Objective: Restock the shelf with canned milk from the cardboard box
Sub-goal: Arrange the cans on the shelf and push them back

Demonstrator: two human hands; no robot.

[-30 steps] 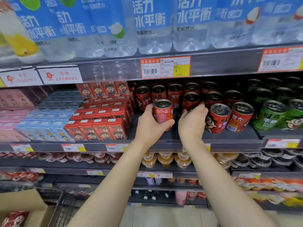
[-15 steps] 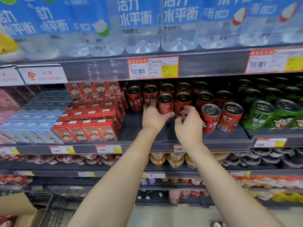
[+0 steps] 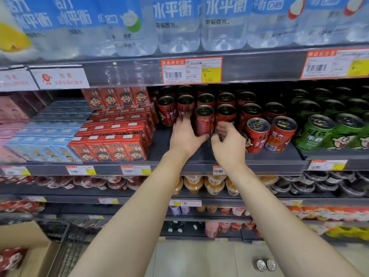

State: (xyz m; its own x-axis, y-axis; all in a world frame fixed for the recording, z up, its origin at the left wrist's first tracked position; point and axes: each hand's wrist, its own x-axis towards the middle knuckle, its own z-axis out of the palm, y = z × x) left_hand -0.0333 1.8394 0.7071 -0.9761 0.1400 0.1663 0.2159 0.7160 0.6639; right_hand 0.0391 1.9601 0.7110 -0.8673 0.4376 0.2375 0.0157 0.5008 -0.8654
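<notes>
Canned milk: red can [image 3: 204, 121] stands upright on the dark grey shelf [image 3: 269, 159], front of the red-can rows. Left hand [image 3: 184, 137] wraps it, thumb in front. Right hand [image 3: 228, 143] is curled at the neighbouring can [image 3: 226, 114], grip unclear. Red cartons [image 3: 111, 144] left, green cans [image 3: 319, 132] right, water bottles [image 3: 179, 27] above. Cardboard box [image 3: 30, 246] low left by the tiled floor [image 3: 199, 260].
</notes>
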